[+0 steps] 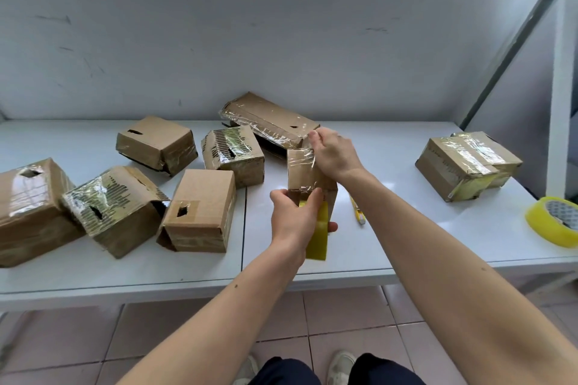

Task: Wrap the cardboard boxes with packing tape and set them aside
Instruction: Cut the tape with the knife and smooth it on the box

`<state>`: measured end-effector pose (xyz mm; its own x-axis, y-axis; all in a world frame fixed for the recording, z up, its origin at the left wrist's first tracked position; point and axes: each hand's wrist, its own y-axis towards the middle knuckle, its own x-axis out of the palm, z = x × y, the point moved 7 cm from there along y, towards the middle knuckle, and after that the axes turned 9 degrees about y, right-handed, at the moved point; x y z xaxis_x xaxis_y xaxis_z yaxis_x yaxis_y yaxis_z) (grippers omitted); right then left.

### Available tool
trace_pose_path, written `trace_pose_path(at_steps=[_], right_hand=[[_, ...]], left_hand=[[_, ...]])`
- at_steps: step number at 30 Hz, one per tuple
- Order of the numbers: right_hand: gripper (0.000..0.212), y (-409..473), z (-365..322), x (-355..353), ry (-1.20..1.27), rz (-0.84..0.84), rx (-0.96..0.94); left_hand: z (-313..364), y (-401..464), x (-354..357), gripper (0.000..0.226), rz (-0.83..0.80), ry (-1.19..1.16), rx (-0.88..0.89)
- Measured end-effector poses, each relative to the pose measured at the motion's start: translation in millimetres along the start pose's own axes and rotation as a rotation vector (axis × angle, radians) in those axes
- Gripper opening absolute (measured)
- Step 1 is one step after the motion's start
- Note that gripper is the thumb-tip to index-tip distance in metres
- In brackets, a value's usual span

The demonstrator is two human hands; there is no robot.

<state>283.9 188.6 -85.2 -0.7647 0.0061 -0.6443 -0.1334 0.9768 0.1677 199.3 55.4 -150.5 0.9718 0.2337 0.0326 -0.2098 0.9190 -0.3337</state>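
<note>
Matt brown cardboard boxes, glossy clear tape wrinkled on them, smooth white table, translucent yellow tape roll

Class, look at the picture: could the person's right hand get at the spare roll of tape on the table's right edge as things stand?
Probably not right away: the right hand is busy gripping the small box. Once it lets go, the spare roll lies in the open with nothing between.

Both bare arms reach forward. The left hand curls its fingers tight (thumb underneath), and the right hand pinches higher up.
</note>
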Motion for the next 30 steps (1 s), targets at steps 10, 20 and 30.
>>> trace_pose_path(at_steps=[10,20,30], right_hand=[[0.066,-7,11,28,-0.478,-0.144,0.171],[0.092,-49,55,1,0.459,-0.446,-0.059],[0.082,-34,63,-12,0.49,-0.102,-0.113]], left_hand=[[-13,-1,5,0.036,-0.161,0.017,0.098],[-23,2,-2,0.023,-0.156,-0.002,-0.05],[4,-14,-16,0.087,-0.224,0.008,0.121]])
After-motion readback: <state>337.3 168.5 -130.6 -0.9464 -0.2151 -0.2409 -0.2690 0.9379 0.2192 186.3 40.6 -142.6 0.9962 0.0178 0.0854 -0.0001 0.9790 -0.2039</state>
